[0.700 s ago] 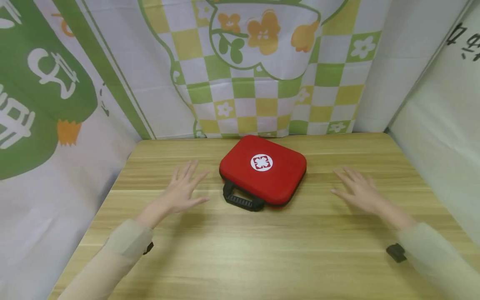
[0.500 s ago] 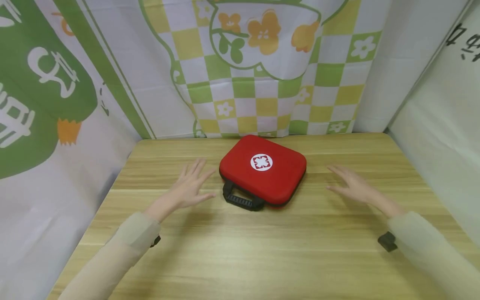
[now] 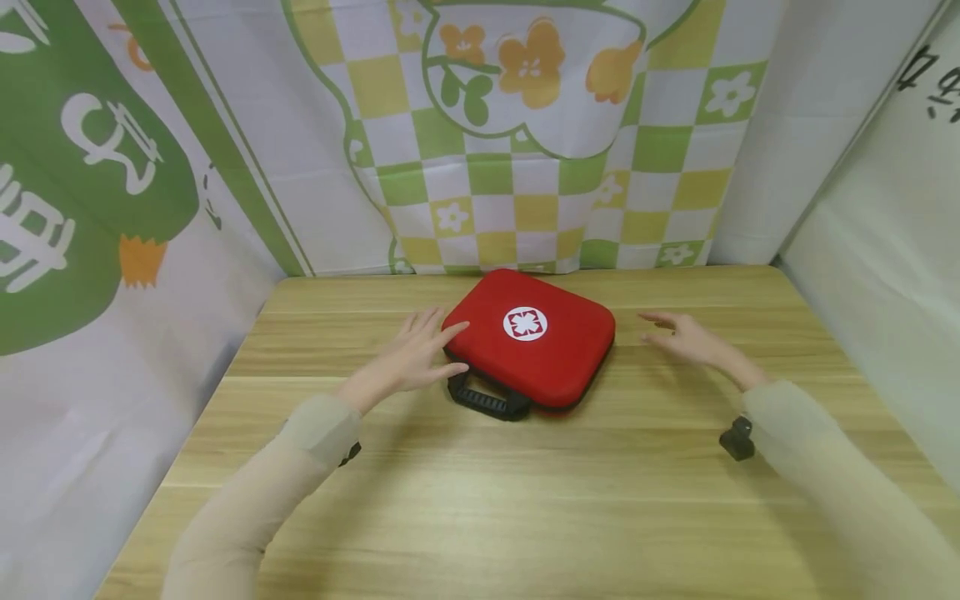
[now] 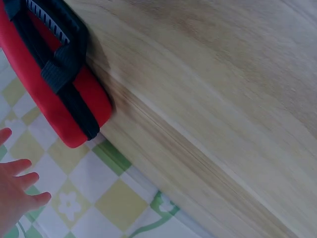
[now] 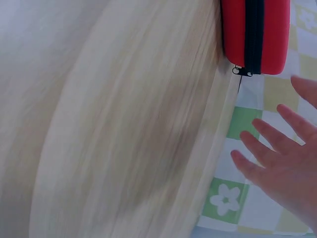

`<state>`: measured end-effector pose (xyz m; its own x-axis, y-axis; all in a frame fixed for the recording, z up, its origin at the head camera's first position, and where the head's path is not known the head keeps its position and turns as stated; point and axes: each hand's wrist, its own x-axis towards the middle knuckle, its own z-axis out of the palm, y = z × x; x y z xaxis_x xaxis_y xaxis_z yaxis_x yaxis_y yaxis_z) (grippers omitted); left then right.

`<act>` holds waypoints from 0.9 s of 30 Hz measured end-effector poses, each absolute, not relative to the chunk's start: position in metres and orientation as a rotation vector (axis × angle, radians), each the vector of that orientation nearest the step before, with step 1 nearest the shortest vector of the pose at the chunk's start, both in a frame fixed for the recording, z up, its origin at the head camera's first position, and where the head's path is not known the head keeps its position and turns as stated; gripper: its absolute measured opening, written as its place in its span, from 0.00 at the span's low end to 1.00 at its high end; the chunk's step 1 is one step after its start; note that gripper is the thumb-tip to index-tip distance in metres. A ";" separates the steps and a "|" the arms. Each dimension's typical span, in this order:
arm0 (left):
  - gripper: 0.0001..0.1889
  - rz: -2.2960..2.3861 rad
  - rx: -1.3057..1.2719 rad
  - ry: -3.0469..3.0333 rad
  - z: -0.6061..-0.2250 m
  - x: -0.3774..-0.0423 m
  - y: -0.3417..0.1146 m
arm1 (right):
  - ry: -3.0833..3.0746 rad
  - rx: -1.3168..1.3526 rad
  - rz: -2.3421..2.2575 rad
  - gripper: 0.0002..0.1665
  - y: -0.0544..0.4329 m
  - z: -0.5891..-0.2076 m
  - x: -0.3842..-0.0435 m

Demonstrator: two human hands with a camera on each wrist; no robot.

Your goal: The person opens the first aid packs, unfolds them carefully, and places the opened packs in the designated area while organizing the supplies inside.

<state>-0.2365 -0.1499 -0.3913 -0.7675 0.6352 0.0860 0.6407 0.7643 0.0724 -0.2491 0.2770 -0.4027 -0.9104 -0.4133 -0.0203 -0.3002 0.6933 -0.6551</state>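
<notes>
A red zippered first-aid case [image 3: 551, 350] with a white round emblem lies flat towards the back of the table. Its black handle [image 3: 483, 402] points to the front left. My left hand [image 3: 412, 357], fingers spread, hovers at the case's left corner, and the index finger and thumb overlap its edge in the head view. The left wrist view shows a gap between those fingers [image 4: 20, 181] and the case. To the right of the case, apart from it, my right hand [image 3: 686, 337] hangs with relaxed fingers. In the right wrist view, a zipper pull [image 5: 241, 71] shows at the case's end.
The wooden table [image 3: 570, 517] reaches back to a checked cloth [image 3: 525, 183] hanging behind it. Printed cloths also hang at the left [image 3: 82, 208] and the right [image 3: 900, 225]. A small black device [image 3: 738, 439] sits at my right wrist.
Both hands have moved inward to the case, the left to the right and the right to the left. The case stays where it was on the table.
</notes>
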 end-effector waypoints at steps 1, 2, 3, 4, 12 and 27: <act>0.35 -0.157 -1.053 -2.895 -0.392 -0.239 -0.147 | 2.721 -0.570 -1.043 0.29 0.276 -0.402 -0.251; 0.34 -0.165 -1.057 -2.892 -0.392 -0.241 -0.145 | 2.709 -0.560 -1.070 0.28 0.274 -0.402 -0.254; 0.34 -0.171 -1.059 -2.889 -0.393 -0.243 -0.142 | 2.703 -0.549 -1.084 0.28 0.273 -0.403 -0.256; 0.34 -0.171 -1.065 -2.884 -0.394 -0.245 -0.140 | 2.695 -0.531 -1.103 0.27 0.271 -0.403 -0.257; 0.34 -0.194 -1.041 -2.970 -0.405 -0.257 -0.131 | 2.459 -0.404 -1.377 0.27 0.257 -0.417 -0.272; 0.37 -0.349 -0.965 -3.100 -0.420 -0.271 -0.116 | 1.767 -0.309 -1.952 0.26 0.305 -0.555 -0.375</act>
<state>-0.2711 -0.1159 -0.4200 -0.8184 0.5721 -0.0542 0.5458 0.8033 0.2384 -0.3745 0.3050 -0.5550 -0.8567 -0.4929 -0.1519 0.2000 -0.0461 -0.9787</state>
